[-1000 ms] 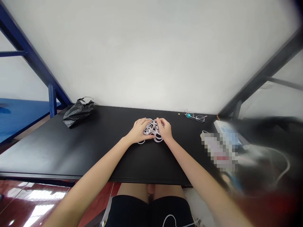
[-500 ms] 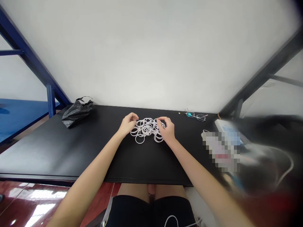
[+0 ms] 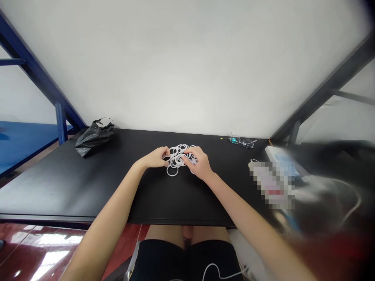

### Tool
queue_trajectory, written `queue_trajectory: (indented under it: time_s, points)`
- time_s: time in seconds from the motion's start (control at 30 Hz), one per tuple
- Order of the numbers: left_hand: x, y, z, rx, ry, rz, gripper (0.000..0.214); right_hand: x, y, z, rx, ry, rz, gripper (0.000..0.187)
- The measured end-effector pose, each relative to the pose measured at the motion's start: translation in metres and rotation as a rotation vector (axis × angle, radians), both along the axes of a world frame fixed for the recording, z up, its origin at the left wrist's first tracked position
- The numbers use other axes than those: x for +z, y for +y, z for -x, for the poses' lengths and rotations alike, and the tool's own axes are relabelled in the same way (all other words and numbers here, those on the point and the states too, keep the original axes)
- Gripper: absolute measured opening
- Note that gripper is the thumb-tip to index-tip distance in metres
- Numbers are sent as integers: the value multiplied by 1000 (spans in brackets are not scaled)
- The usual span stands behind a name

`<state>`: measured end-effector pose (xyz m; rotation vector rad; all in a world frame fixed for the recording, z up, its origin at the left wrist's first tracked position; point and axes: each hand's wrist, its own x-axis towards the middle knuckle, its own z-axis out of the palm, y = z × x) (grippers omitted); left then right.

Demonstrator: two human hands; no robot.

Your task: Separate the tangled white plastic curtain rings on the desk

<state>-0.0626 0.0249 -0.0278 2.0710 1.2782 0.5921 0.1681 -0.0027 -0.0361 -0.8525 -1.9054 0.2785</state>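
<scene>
A loose heap of thin white rings [image 3: 172,171] lies on the black tabletop in front of me, several of them overlapping. At the heap's left edge is my left hand [image 3: 156,157], palm turned inward. Its thumb and curved fingers are apart and touch the outermost rings. My right hand [image 3: 199,162] reaches over the right part of the heap and hides some rings. The thumb and forefinger of that hand are spread a little, their tips on rings near the middle. Neither hand lifts a ring off the table.
A crumpled black plastic bag [image 3: 95,136] sits at the back left of the table [image 3: 96,187]. Eyeglasses [image 3: 242,141] lie near the wall at the back right. Closer on the right are a white box [image 3: 278,156] and blurred items. A white cable [image 3: 218,275] crosses my lap.
My right hand has moved left and inward over the heap. My left hand has turned and lowered slightly against the left edge. The rings are bunched closer together.
</scene>
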Motion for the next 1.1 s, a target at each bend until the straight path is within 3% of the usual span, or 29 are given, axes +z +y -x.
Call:
queue_trajectory:
  time_s: [0.2, 0.43, 0.53, 0.67, 0.93, 1.1]
  points:
    - [-3, 3, -1, 23, -227, 67, 17, -2, 3, -2, -87, 52, 41, 13]
    - [11, 0, -4, 168, -544, 187, 30, -2, 2, 0, -105, 84, -5, 14]
    - [16, -4, -10, 122, -666, 245, 29, -2, 1, 1, -70, 82, -12, 13]
    - [17, -13, -28, -27, -685, 288, 28, -1, -2, 3, -29, 71, 60, 32]
    - [8, -27, -57, -168, -664, 132, 23, 10, -12, 8, -59, 412, 339, 23]
    - [9, -30, -60, -155, -624, 61, 28, 8, -12, 9, -27, 389, 396, 24]
